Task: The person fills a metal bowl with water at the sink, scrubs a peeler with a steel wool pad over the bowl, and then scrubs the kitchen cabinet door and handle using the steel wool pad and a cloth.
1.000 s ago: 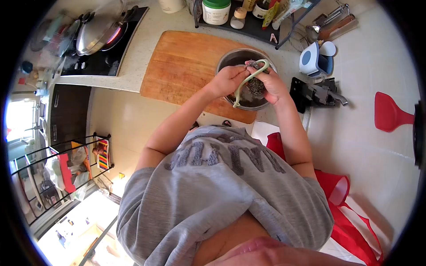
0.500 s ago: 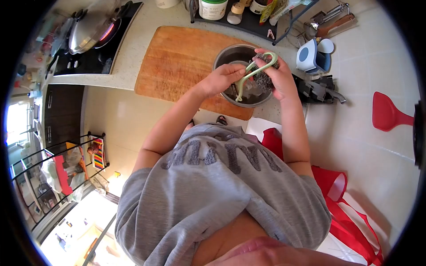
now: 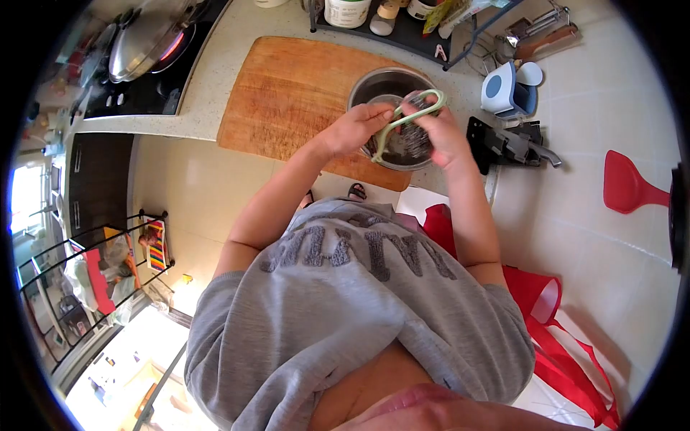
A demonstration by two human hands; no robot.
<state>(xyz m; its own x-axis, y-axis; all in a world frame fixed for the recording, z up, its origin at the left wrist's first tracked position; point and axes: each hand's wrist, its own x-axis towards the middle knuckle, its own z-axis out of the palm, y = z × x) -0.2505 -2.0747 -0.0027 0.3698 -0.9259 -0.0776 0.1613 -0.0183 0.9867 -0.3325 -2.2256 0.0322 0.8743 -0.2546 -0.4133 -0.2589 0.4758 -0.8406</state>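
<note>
So, over on the left, a silver-lidded pan [image 3: 147,50] is parked on the black stove [image 3: 158,93], where a reddish glow can be seen, well apart from the busy bit. Next, a big wooden board [image 3: 280,93] is laid across the worktop [image 3: 215,68], with a metal bowl [image 3: 364,84] set on its right end, probably so the hands are right over it and any drips get caught. The left hand [image 3: 356,129] is closed on a pale green tool [image 3: 386,131], pinched between thumb and fingers, likely so it's steadied. The tool is held above the bowl, looped end up to the right, forked-looking end angled down. A wire scrubber [image 3: 415,140] is gripped by the right hand [image 3: 447,140], tucked under the loop, presumably so tool and mesh are brought together; whether the loop is gripped by those fingers too can't be told. What's in the bowl is mostly hidden. Further right, a black knife holder [image 3: 514,147] is stood near the wall, handily close, and a red spatula [image 3: 632,183] is seen against the tiles.
</note>
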